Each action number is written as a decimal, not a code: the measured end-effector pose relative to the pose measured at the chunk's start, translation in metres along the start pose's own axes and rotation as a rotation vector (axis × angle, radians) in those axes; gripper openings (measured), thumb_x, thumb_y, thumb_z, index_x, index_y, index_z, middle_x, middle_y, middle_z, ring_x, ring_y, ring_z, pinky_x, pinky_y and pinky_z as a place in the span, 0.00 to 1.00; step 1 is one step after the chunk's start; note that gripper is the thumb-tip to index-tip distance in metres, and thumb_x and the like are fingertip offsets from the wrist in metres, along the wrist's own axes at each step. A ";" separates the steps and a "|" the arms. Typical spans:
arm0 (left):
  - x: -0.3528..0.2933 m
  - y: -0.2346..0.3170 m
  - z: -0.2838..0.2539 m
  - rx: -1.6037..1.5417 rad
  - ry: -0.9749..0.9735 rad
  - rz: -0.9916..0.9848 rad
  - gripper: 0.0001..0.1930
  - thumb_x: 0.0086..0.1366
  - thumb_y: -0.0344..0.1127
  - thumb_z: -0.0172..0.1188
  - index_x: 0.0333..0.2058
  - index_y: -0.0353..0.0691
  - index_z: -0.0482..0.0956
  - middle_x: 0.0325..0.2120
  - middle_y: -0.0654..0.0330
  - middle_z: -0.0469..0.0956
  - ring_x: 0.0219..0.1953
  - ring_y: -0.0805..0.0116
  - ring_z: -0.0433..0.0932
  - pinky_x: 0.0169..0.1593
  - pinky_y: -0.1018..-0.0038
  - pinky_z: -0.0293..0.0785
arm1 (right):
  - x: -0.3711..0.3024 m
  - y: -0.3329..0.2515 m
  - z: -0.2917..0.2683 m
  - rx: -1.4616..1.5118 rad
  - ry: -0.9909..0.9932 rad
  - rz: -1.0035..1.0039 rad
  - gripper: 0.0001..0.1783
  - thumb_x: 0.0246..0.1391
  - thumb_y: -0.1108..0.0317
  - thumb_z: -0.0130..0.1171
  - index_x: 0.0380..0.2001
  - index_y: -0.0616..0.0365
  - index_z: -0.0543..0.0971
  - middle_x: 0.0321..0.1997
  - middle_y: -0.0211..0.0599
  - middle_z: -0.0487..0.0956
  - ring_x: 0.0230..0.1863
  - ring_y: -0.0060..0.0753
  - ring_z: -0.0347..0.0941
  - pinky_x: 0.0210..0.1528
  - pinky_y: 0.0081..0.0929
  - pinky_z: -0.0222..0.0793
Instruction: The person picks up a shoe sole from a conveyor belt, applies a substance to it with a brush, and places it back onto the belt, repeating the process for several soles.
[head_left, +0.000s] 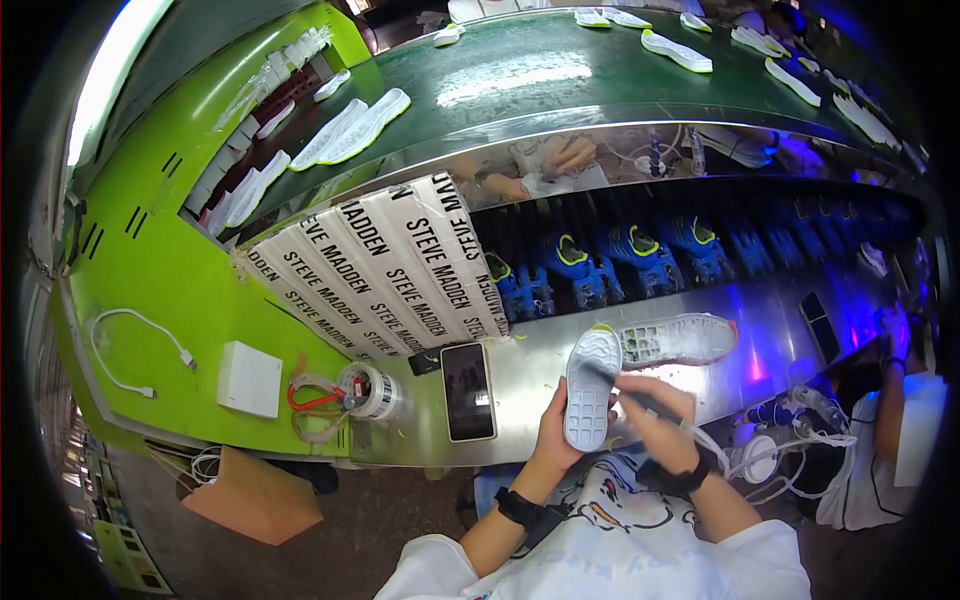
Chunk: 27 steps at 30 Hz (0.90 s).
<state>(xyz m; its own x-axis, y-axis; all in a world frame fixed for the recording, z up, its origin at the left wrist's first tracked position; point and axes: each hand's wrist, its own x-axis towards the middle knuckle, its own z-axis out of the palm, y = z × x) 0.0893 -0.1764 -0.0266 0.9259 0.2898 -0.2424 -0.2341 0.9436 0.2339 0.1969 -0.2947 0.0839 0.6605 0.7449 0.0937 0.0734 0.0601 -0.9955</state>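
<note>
My left hand [552, 432] is closed around the side of a pale grey shoe sole [588, 400], which is held up with its grid-patterned hollow side toward me. Over the sole's right edge is my right hand [664, 422], its fingers closed round a slim dark brush-like tool [642, 403]. The tool's tip touches or nearly touches the sole; blur hides which. Just beyond my hands, a second shoe sole [680, 340] with an open grid lies on the metal bench [535, 375].
Left of my hands are a phone [468, 392], a white tub [370, 392], and a large printed carton [375, 275]. Blue shoes [640, 245] line a dark channel behind the bench. Soles lie on the green conveyor belt [480, 105]. Another person's gloved hand [893, 330] is at right.
</note>
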 end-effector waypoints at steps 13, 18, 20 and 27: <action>0.005 0.027 0.012 0.071 -0.027 -0.114 0.31 0.66 0.58 0.41 0.51 0.34 0.67 0.38 0.46 0.76 0.36 0.57 0.78 0.37 0.69 0.78 | -0.003 -0.005 -0.019 -0.032 -0.669 -0.019 0.13 0.44 0.74 0.61 0.37 0.59 0.81 0.40 0.43 0.80 0.41 0.38 0.78 0.47 0.27 0.71; 0.016 0.037 0.011 0.605 0.069 -0.309 0.17 0.65 0.40 0.52 0.42 0.30 0.75 0.35 0.53 0.80 0.35 0.67 0.80 0.37 0.75 0.77 | -0.003 -0.006 -0.030 -0.298 -0.804 -0.255 0.11 0.43 0.74 0.60 0.34 0.58 0.82 0.36 0.42 0.81 0.40 0.41 0.77 0.46 0.29 0.72; 0.023 0.037 0.018 0.746 0.087 -0.501 0.16 0.63 0.41 0.55 0.38 0.31 0.77 0.33 0.56 0.80 0.32 0.70 0.79 0.34 0.78 0.76 | 0.004 0.000 -0.037 -0.276 -0.779 -0.226 0.12 0.40 0.71 0.61 0.32 0.55 0.83 0.36 0.34 0.81 0.36 0.36 0.76 0.39 0.28 0.71; 0.021 0.043 0.011 0.994 0.047 -0.754 0.24 0.66 0.52 0.46 0.42 0.34 0.77 0.39 0.55 0.79 0.36 0.67 0.78 0.39 0.73 0.74 | 0.002 -0.002 -0.065 -0.040 -0.714 -0.063 0.12 0.39 0.79 0.62 0.32 0.62 0.82 0.37 0.39 0.81 0.40 0.32 0.75 0.45 0.28 0.70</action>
<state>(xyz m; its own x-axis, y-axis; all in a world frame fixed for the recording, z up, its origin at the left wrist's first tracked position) 0.1021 -0.1318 -0.0109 0.7155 -0.2454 -0.6541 0.6943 0.3534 0.6269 0.2470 -0.3364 0.0875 0.0048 0.9945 0.1046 0.1312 0.1031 -0.9860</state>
